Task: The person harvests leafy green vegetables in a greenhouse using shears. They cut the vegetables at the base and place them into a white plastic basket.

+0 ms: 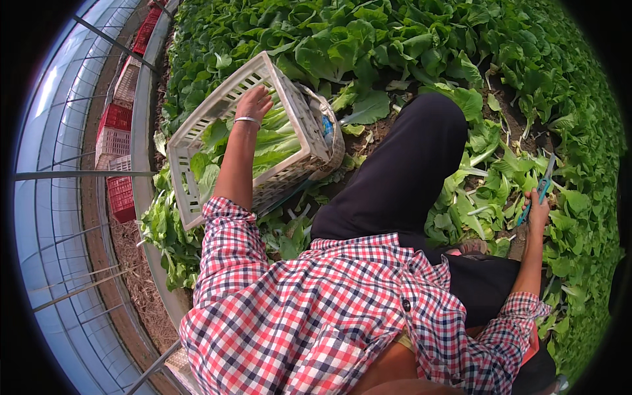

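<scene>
My left hand point(254, 104), with a pale bangle at the wrist, reaches over a white slatted plastic crate point(291, 106). No object shows in its loosely spread fingers; whether they touch the crate's contents I cannot tell. Cut leafy greens point(276, 140) with pale stalks lie inside the crate. Off to the right, my right hand point(537, 210) grips a bladed cutting tool with a teal handle point(543, 186). Its blade points away from me, above the leaves. Loose leaves and white stalks point(476, 190) cover the soil between that hand and my raised knee.
A dense bed of growing greens point(375, 34) spreads ahead and along the right. A pale bag point(336, 140) is against the crate's right side. To the left run a concrete curb point(143, 148), red crates point(121, 197), white crates point(112, 145) and the greenhouse's plastic wall point(54, 197).
</scene>
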